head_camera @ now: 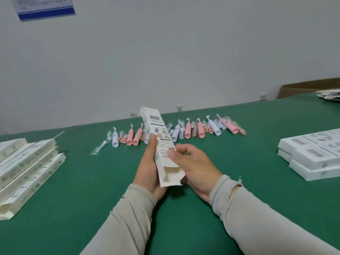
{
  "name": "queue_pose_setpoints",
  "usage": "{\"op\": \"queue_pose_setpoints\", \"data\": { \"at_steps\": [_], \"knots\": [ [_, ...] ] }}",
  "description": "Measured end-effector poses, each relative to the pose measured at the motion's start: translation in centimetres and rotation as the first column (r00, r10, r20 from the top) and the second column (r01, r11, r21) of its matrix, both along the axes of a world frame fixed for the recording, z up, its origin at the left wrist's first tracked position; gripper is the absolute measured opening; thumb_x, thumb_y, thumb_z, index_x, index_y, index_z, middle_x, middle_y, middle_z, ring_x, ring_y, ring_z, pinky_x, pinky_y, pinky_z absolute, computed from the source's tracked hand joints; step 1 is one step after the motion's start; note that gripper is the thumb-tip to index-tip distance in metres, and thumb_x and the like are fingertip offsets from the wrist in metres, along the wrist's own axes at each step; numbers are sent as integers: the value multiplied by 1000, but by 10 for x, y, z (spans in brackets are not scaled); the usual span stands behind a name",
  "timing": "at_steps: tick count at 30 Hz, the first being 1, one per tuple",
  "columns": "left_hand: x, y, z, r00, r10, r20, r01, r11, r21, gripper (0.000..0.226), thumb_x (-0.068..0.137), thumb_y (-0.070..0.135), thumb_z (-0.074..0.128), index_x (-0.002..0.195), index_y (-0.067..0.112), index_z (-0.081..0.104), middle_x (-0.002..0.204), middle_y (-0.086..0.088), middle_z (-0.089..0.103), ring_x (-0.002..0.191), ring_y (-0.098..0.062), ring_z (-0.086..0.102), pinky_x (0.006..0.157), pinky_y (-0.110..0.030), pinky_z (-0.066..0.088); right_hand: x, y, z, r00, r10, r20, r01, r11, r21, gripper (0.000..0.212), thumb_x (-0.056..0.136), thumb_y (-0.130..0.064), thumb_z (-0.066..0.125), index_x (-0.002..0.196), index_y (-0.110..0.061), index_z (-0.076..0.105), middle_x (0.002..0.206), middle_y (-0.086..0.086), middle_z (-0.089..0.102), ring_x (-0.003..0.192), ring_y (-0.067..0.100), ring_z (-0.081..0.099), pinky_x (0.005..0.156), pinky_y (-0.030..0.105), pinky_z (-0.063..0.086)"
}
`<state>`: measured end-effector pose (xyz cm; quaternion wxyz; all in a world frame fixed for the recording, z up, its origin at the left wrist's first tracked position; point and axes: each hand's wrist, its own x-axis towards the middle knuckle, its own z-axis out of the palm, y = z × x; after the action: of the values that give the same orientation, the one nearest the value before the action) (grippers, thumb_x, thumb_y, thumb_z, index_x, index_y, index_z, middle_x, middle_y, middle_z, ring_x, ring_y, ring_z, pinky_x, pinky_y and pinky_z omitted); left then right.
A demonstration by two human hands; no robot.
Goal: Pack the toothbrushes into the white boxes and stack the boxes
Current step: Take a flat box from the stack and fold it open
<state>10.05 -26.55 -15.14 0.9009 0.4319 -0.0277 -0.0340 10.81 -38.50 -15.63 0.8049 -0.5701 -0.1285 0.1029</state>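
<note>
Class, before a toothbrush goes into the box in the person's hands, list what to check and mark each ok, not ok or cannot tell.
1. White box gripped by left hand and right hand: ok.
2. Near end flap open: ok.
3. Box empty inside: cannot tell.
4. Toothbrushes lying on the green table: ok.
5. A hand free to pick one: not ok.
6. Stack of closed boxes at the right: ok.

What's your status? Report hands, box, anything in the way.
Left hand and right hand both grip the box, near end open. Toothbrushes lie beyond on the table. Nothing in the way.
</note>
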Motion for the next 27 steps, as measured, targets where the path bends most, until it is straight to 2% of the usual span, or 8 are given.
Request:
{"op": "queue_pose_setpoints", "data": {
  "at_steps": [4,7,9,12,17,20,24,27],
  "knots": [
    [12,19,-7,996,83,-14,-84,987,-140,46,84,55,64,89,12,81,85,-6,73,77,-20,72,74,-39,60,3,7,-9,952,-208,226,268,921,-281,29,80,-50,74,88,-23,65,88,-7,71,83,16,69,72,34,55],
    [17,27,-8,964,266,-14,-264,944,-200,48,96,60,46,125,28,68,94,2,77,63,-11,68,62,-29,57,5,4,-12,910,-228,345,352,866,-356,44,67,-69,62,81,-27,64,76,-17,67,66,3,60,67,28,49],
    [17,30,-8,944,322,-67,-329,927,-181,56,95,66,43,137,31,57,110,2,71,72,-12,64,63,-29,57,3,5,-12,905,-171,390,316,884,-345,48,64,-70,65,82,-26,64,69,-21,64,60,-1,52,63,18,43],
    [17,32,-9,933,339,-118,-355,920,-167,63,91,71,45,139,32,54,108,1,63,87,-15,60,64,-30,58,0,9,-17,910,-88,404,259,883,-391,50,58,-66,74,85,-26,59,77,-15,65,70,0,56,68,18,46],
    [17,28,-10,937,348,28,-343,933,-112,47,95,68,39,132,46,59,96,17,75,67,-7,65,70,-30,56,-6,11,-17,873,-84,480,342,806,-482,44,57,-60,70,82,-29,52,81,-10,64,66,1,54,67,24,45],
    [14,21,-10,950,310,29,-304,943,-137,44,93,68,46,123,44,67,88,7,75,65,-8,67,71,-32,57,-8,10,-13,866,-131,483,369,820,-439,46,56,-60,70,78,-24,54,76,-11,65,70,3,57,69,21,49],
    [14,8,-11,965,263,-3,-260,955,-145,40,74,70,62,76,35,81,73,-3,66,62,-12,68,68,-33,58,-8,9,-12,862,-198,466,398,835,-380,33,66,-38,82,70,-20,54,70,-24,66,66,-4,60,63,10,44],
    [15,4,-13,965,261,-1,-259,956,-137,36,69,63,69,77,30,81,75,-5,68,72,-13,70,76,-37,59,-5,8,-12,852,-249,460,438,821,-367,26,68,-32,82,67,-21,58,76,-19,71,67,-1,63,69,19,51]
  ]
}}
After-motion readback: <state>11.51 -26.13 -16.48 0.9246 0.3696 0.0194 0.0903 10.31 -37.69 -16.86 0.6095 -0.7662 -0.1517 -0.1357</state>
